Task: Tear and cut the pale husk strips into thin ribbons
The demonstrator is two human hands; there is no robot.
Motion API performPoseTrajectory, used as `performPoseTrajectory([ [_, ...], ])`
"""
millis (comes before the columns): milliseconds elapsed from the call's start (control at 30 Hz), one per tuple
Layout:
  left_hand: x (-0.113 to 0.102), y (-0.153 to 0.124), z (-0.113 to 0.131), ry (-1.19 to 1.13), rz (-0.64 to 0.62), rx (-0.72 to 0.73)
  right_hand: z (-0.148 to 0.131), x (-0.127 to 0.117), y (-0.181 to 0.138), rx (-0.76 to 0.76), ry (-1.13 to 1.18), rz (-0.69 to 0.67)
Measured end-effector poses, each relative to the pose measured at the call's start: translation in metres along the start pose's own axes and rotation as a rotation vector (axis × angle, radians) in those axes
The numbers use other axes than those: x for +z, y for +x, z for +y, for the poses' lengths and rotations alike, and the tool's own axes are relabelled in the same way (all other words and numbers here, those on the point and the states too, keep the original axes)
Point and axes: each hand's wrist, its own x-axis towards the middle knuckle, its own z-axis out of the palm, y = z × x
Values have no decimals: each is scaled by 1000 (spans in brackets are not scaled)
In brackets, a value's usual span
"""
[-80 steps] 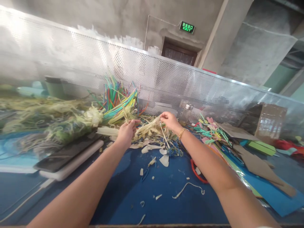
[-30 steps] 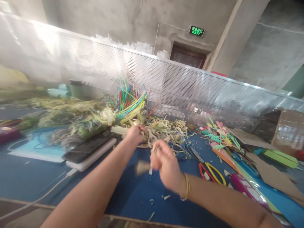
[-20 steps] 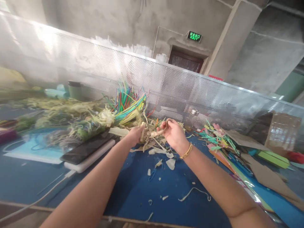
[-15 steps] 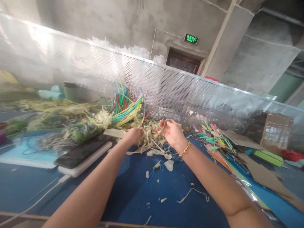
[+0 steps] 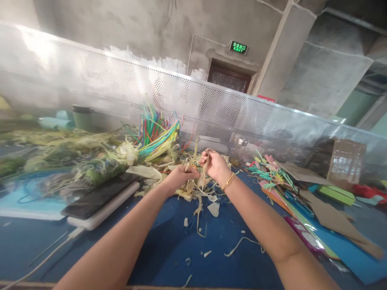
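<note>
In the middle of the head view, my left hand (image 5: pixel 180 179) is closed, its fingers pinching a pale tan, husk-like strip (image 5: pixel 195 153). My right hand (image 5: pixel 215 166) is beside it, slightly higher, fingers curled round another part of tan strip (image 5: pixel 205 171) that hangs down between the hands. Whether both hands grip one and the same piece, I cannot tell. Beneath and behind them lies a tangled heap of similar strips (image 5: pixel 185 192). One thin strip trails toward the front over the blue tabletop (image 5: pixel 169 245).
Bundled coloured stems (image 5: pixel 160 137) lie behind on the left. A black phone (image 5: pixel 96 195) rests on a white power bank (image 5: pixel 104 209) with a cable. Cardboard (image 5: pixel 335 217) and coloured sheets are at right. A perforated metal screen (image 5: pixel 193 96) runs along the back.
My left hand has moved right and slightly down, closer to my right hand. More strip now hangs from my right hand, whose fingers are more tightly curled. The view has shifted slightly.
</note>
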Motion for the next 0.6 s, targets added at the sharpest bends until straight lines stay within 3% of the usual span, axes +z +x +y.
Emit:
performPoseTrajectory([
  [233,11,2,-8,17,-34,35,3,-6,-3,-28,38,92],
  [300,12,4,-9,5,77,44,6,-8,-7,-19,-3,183],
  [400,9,7,-10,-17,357,99,18,-14,-16,-18,-209,270],
  [500,8,9,-12,-42,468,151,36,-19,-26,-20,-453,128],
  [600,13,6,-11,-178,372,108,52,-21,-33,-40,-516,2],
])
